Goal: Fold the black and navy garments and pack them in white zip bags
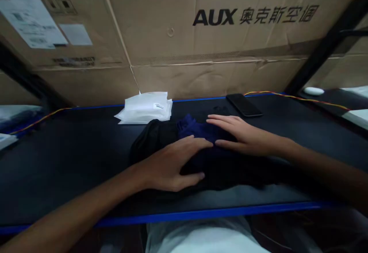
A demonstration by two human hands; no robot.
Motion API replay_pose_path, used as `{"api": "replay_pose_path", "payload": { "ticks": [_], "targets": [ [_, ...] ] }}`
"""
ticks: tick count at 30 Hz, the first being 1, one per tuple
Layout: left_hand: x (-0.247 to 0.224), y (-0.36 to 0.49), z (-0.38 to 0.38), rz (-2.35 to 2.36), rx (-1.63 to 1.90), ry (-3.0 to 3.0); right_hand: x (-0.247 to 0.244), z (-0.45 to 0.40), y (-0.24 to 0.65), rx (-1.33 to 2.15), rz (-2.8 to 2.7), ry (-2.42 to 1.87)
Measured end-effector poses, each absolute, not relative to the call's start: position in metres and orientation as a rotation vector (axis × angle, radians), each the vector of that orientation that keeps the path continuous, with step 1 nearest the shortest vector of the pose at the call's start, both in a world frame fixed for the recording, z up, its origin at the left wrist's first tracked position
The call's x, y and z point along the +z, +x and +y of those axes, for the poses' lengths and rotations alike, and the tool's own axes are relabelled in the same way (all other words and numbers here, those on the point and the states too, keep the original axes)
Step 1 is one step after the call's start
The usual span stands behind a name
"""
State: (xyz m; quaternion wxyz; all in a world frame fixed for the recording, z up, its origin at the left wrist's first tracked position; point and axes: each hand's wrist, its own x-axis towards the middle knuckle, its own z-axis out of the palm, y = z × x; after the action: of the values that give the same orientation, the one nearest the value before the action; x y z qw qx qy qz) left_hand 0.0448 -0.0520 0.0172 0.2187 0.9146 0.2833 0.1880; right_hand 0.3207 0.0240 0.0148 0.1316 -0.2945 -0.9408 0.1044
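Dark cloth lies bunched on the black tabletop in front of me: a black garment [155, 132] with a navy blue cloth part [198, 130] at its middle. My left hand [178, 161] rests on the near left of it, thumb apart from the fingers, palm down. On the right side of the cloth lies my right hand [235, 132], its fingers stretched out to the left and its thumb apart. The two hands nearly meet over the navy part. Neither hand is wrapped round anything. The garment's exact kind cannot be made out in the dim light.
A stack of white plastic bags [145, 109] lies at the table's back, left of centre. A black phone [243, 104] sits at the back right, beside a red-yellow cord [270, 92]. Behind stands a large cardboard box [178, 27]. The table [71, 149] has a blue edge.
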Motion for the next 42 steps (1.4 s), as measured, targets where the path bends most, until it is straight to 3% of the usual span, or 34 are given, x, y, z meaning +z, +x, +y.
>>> {"api": "replay_pose_path", "payload": {
  "ticks": [6,12,20,27,29,35,42],
  "targets": [
    [0.007,0.054,-0.047,0.677,0.599,2.825,0.020,0.008,0.304,0.312,-2.710,-0.477],
    [0.019,0.044,-0.050,0.853,0.896,3.049,0.012,0.011,0.301,0.506,-2.886,-0.615],
    [0.022,0.039,-0.055,0.762,0.606,3.051,0.028,0.018,0.296,0.312,-2.815,-0.475],
    [0.030,0.028,-0.059,0.802,1.330,2.978,0.061,0.040,0.236,0.222,-3.121,0.020],
    [0.036,0.022,-0.057,0.916,1.400,2.940,0.066,0.042,0.228,0.181,-3.193,0.089],
    [0.030,0.011,-0.043,1.126,1.055,2.850,0.070,0.043,0.248,0.011,-3.116,-0.029],
    [0.016,0.013,-0.035,1.069,0.596,2.829,0.052,0.049,0.311,0.233,-3.095,-0.444]
  ]
}}
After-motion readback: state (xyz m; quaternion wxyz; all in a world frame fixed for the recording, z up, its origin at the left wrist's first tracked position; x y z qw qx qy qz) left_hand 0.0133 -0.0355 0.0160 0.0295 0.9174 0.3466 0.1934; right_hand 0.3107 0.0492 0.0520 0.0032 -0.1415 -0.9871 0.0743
